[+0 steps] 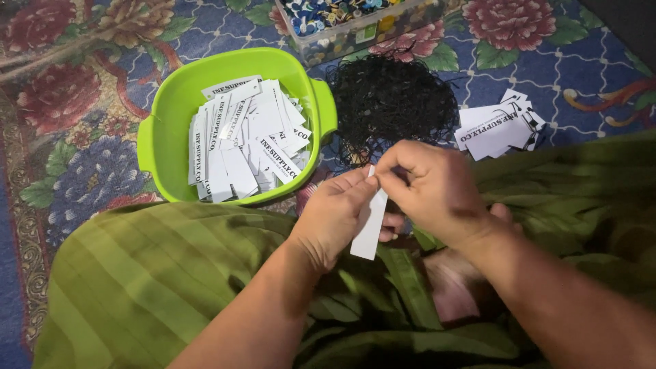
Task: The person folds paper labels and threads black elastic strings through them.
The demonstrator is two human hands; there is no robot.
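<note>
Two bare forearms are seen from above, each ending in a bare hand: the left hand and the right hand. No sleeves, rings, bracelets or watches are visible on the parts shown. The fingernails appear short and unpainted, though the dim light makes this hard to confirm. The lap and knees are covered by a loose green garment, woven or printed with broad stripes in lighter and darker olive shades. The cloth is draped in soft folds, deeply creased and shadowed between the knees. A patch of pinkish fabric is glimpsed among those folds.
</note>
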